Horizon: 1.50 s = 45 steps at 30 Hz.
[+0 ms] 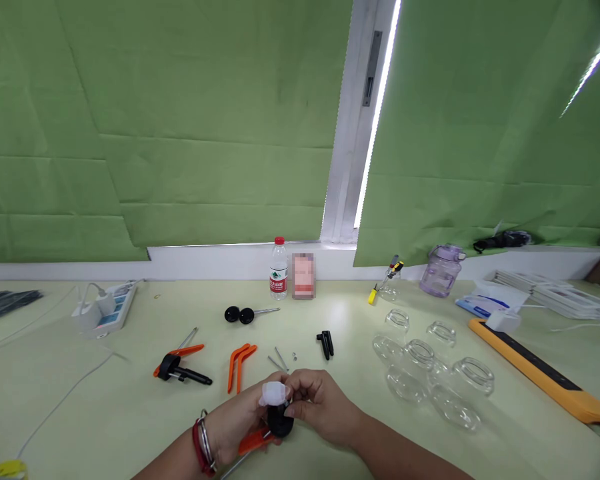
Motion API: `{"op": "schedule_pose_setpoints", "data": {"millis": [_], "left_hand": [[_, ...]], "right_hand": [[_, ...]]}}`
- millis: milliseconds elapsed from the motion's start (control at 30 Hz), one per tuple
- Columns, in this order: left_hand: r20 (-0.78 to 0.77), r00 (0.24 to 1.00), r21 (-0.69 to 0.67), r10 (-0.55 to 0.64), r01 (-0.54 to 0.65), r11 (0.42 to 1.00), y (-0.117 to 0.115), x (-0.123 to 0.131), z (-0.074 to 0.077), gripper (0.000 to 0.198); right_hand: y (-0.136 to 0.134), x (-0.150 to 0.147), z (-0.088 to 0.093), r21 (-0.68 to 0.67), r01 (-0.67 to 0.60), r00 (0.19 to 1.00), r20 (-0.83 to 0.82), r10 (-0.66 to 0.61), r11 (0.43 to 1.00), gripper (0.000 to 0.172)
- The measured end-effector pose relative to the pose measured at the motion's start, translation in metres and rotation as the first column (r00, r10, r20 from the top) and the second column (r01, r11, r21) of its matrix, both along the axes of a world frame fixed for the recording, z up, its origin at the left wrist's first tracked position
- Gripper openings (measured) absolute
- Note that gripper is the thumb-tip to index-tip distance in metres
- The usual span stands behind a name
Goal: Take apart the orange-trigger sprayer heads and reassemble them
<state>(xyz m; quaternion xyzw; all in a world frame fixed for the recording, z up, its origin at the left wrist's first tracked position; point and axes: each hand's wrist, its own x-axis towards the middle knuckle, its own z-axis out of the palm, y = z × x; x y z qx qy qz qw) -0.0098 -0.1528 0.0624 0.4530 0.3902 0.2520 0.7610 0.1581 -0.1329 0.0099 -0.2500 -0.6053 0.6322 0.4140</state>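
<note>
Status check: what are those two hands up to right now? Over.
Left hand and right hand both gripping black-and-orange part, white cap on top. Orange levers, metal pins lie just beyond.

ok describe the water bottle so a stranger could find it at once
Follow the white window frame between the green blinds down to the table. The water bottle stands there, left of a pink card; it alone has a red cap and label.
</note>
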Motion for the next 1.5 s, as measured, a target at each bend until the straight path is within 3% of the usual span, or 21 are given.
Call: {"op": "schedule_pose_setpoints", "data": {"millis": [233,600,1000,1233,1500], "left_hand": [[-0.030,1.000,-0.006,-0.003,0.002,1.000,0.001,-0.001,-0.002,0.027],[-0.073,0.997,0.002,0.003,-0.003,1.000,-0.002,0.003,0.004,0.021],[-0.086,0.996,0.023,-0.026,0.029,0.999,-0.004,0.001,0.005,0.034],[-0.068,0.998,0.030,-0.011,0.014,0.999,-0.004,0.000,0.002,0.029],[0.013,1.000,0.022,0.023,-0.023,0.999,-0.006,0.003,0.004,0.022]], "right_hand": [[0.000,0.003,0.005,0.114,0.001,0.999,0.032,-0.005,0.994,0.014],[0.001,0.004,0.007,0.171,-0.004,0.997,0.075,-0.009,0.985,0.013],[0.002,0.005,0.009,0.141,-0.037,0.997,0.066,0.028,0.989,0.015],[0.002,0.002,0.005,-0.052,-0.028,0.999,0.016,0.029,0.998,0.023],[0.003,0.003,0.004,0.013,-0.060,0.998,0.002,0.060,0.998,0.022]]}}
